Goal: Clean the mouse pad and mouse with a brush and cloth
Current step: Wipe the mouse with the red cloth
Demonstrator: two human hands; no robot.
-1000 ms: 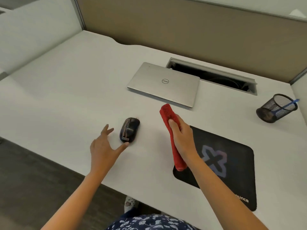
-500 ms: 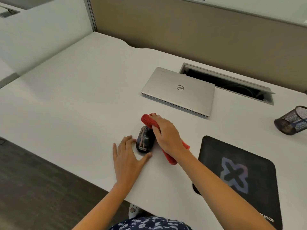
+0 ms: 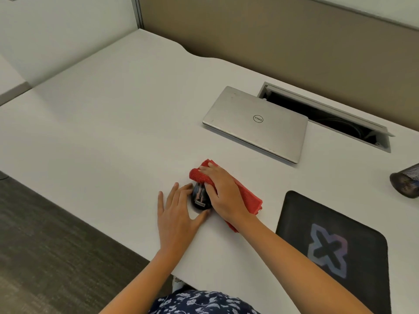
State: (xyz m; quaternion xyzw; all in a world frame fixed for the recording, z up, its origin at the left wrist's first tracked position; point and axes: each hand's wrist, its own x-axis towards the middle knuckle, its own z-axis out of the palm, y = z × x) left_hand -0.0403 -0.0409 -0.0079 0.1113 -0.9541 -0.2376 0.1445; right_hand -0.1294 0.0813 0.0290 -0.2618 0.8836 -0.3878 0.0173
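Both hands now meet at the mouse [image 3: 200, 198], which sits on the white surface [image 3: 113, 143] well left of the mouse pad [image 3: 303, 214]. A second ago the right hand [image 3: 223, 193] held the red cloth [image 3: 247, 198] near the pad's edge; now it grips the cloth, pressing it over the mouse's front. The left hand [image 3: 176, 214], fingers straight, has closed in to brace the mouse's side. Wiping the mouse seems to have begun.

The laptop [image 3: 255, 123] lid bears a Dell logo; the mouse [image 3: 200, 199] reads Lenovo.
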